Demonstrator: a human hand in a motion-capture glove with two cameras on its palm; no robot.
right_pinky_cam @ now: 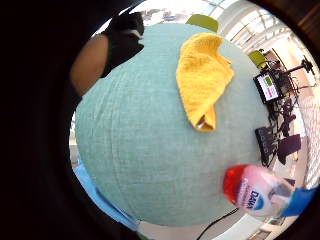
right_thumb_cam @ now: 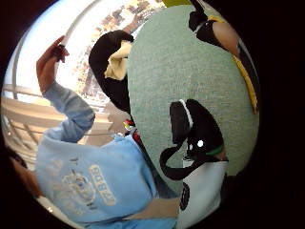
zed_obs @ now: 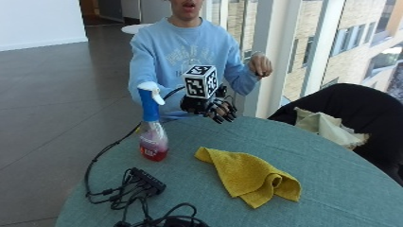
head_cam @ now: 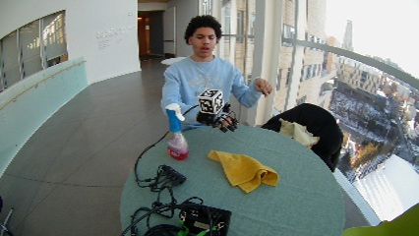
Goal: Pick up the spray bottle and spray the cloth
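A spray bottle [zed_obs: 153, 137] with a blue neck, white trigger and red liquid stands upright near the table's left edge. A crumpled yellow cloth [zed_obs: 249, 176] lies in the middle of the teal table [zed_obs: 327, 189]. My gloved right hand [zed_obs: 214, 109] hovers above the table's far edge, to the right of the bottle's top and apart from it. Its fingers hang relaxed and spread, holding nothing. The little finger side palm view looks down on the cloth [right_pinky_cam: 202, 77] and the bottle [right_pinky_cam: 252, 192].
A black power strip with tangled cables [zed_obs: 148, 182] lies in front of the bottle. A black chair [zed_obs: 359, 109] with a beige cloth [zed_obs: 327, 127] on it stands at the right. The person's bare left hand [zed_obs: 259, 65] is raised away from the table.
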